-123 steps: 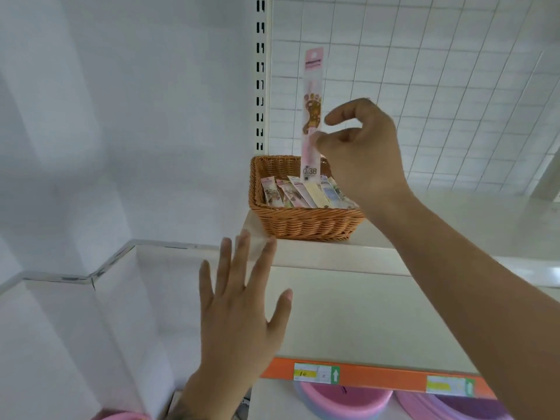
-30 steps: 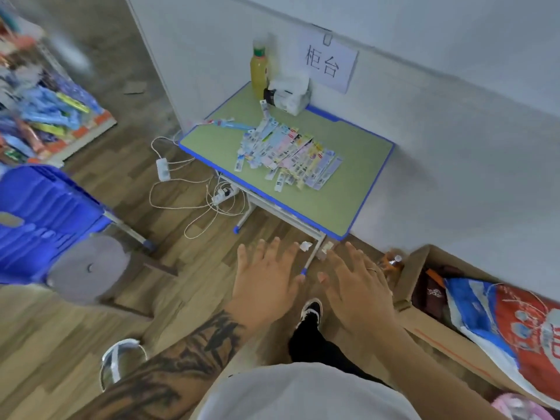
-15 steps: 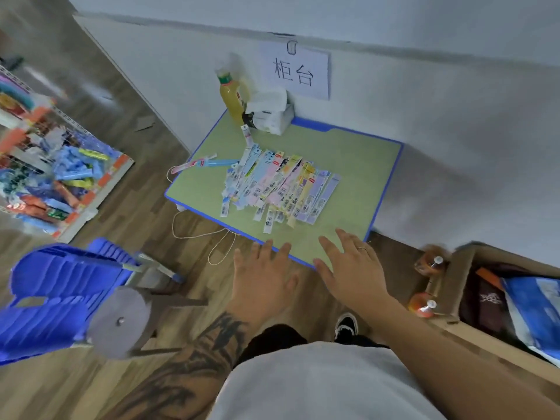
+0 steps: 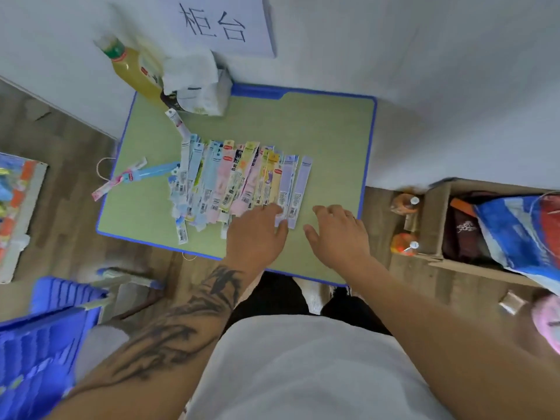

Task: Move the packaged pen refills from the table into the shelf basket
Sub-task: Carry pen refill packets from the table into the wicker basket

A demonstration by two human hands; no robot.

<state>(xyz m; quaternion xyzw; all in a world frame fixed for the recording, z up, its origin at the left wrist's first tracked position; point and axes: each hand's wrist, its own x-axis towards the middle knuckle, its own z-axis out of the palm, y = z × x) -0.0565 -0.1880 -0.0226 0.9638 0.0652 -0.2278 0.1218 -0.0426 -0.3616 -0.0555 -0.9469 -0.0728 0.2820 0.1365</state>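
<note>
A fanned row of several packaged pen refills (image 4: 242,180) lies on the green table top (image 4: 333,140). Two more packs (image 4: 133,175) lie apart at the table's left edge, and one (image 4: 177,122) lies towards the back. My left hand (image 4: 257,234) rests its fingertips on the near ends of the row's right part, with the thumb beside a purple pack (image 4: 286,189). My right hand (image 4: 336,234) hovers just right of the row with its fingers loosely bent and holds nothing. The shelf basket is out of view.
A juice bottle (image 4: 133,71) and a tissue pack (image 4: 197,86) stand at the table's back left, under a paper sign (image 4: 218,22). A cardboard box (image 4: 433,225) with bags and two bottles (image 4: 403,225) stands on the floor at right. A blue basket (image 4: 39,344) sits at lower left.
I have turned from the shelf and come up to the table. Both hands have moved forward over it, and the left now touches the refill row.
</note>
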